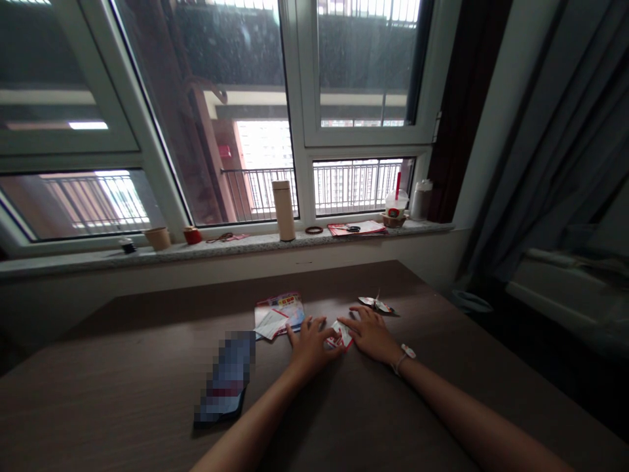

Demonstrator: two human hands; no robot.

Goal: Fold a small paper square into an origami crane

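Note:
A small folded piece of paper (pixel 340 335), white with red print, lies on the table between my hands. My left hand (pixel 312 346) has its thumb and index finger bent around the paper's left and near edges, while its other fingers are spread. From the right, my right hand (pixel 372 334) holds the paper's edge with thumb and index finger; its remaining fingers stretch forward over the table. A bracelet (pixel 403 357) circles the right wrist. Beyond this hand sits a folded paper crane (pixel 377 304). Printed paper sheets (pixel 289 308) lie left of my left hand, with a pale piece (pixel 271 324) on top.
A dark, pixelated flat object (pixel 227 377) lies on the brown table (pixel 122 367), near my left forearm. Along the windowsill (pixel 236 245) stand a beige bottle (pixel 284 211), cups, a drink with a red straw (pixel 396 202), and scissors (pixel 352 229) on red-edged papers.

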